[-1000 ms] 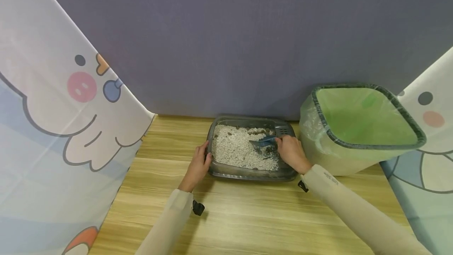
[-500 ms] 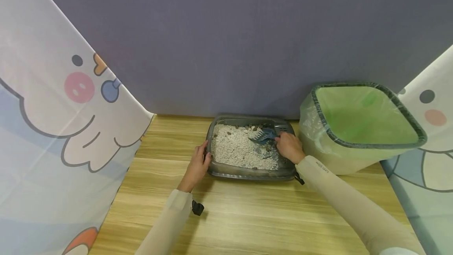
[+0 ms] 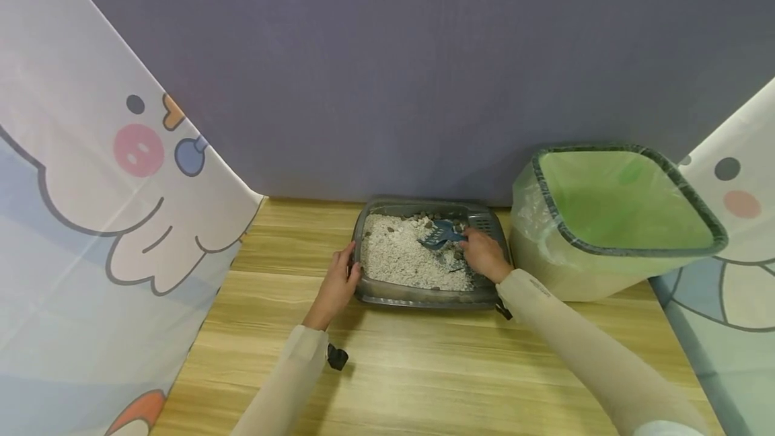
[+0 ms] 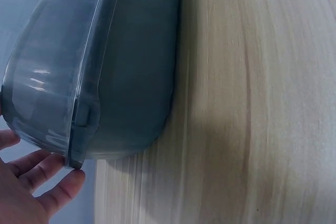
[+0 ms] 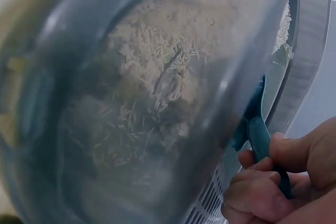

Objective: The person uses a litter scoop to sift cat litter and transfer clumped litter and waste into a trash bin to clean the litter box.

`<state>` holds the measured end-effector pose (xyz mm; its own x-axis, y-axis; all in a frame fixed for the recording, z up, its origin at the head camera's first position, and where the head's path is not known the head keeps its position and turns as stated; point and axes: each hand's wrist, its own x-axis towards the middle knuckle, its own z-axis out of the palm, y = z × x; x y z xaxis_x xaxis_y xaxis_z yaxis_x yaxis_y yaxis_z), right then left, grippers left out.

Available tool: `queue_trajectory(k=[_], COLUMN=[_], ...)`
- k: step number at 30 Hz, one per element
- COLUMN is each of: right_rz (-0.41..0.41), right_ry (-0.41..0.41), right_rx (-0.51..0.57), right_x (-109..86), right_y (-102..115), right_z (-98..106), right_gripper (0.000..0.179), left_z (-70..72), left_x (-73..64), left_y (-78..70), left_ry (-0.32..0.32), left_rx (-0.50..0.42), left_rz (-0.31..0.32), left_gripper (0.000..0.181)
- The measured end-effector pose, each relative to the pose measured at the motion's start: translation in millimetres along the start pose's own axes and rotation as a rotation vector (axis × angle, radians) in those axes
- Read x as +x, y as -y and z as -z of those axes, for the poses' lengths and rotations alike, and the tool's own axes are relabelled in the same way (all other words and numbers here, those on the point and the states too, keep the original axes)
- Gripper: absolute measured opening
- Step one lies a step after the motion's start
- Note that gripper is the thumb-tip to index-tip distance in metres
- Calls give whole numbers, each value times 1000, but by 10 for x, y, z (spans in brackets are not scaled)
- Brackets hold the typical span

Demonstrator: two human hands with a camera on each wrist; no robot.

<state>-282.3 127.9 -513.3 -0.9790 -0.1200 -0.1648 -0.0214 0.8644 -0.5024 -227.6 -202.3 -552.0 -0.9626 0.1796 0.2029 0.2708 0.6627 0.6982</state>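
In the head view a grey litter box (image 3: 424, 302) with a clear upper rim sits on the table, partly filled with pale pellet litter (image 3: 393, 258). My right hand (image 3: 486, 254) grips the handle of a blue slotted litter scoop (image 3: 440, 234), its head down at the litter. The right wrist view shows thumb and fingers closed round the scoop's handle (image 5: 258, 137). Brown clumps (image 3: 428, 225) lie near the back of the litter. My left hand (image 3: 336, 281) rests against the box's left end, fingers spread and fingertips at the rim in the left wrist view.
Right of the box stands a tall pale-green bin (image 3: 630, 247) with a clear liner and dark rim. A grey wall panel (image 3: 387, 86) rises behind the wooden table (image 3: 399, 369). Printed cartoon cloth (image 3: 72, 234) hangs at both sides.
My right hand has moved left with the scoop, whose slotted head has turned more into view and shifted left across the litter. The left hand and the box have stayed in place.
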Motion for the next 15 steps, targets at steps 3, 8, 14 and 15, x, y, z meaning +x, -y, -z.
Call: queue_trajectory(k=[3, 8, 14, 15], right_rz=[38, 57, 118, 121], right_ry=[5, 60, 97, 112], right_rx=[-12, -6, -18, -1], right_x=[21, 60, 178, 197], right_y=[2, -25, 43, 65], right_z=[0, -9, -69, -76], right_gripper=[38, 42, 34, 32], left_z=[7, -2, -13, -11], left_x=[0, -6, 13, 19], left_y=[-2, 9, 19, 20], left_ry=[-4, -15, -25, -27], left_rx=[8, 13, 8, 10], left_rz=[3, -3, -6, -11], left_gripper=[51, 51, 51, 51])
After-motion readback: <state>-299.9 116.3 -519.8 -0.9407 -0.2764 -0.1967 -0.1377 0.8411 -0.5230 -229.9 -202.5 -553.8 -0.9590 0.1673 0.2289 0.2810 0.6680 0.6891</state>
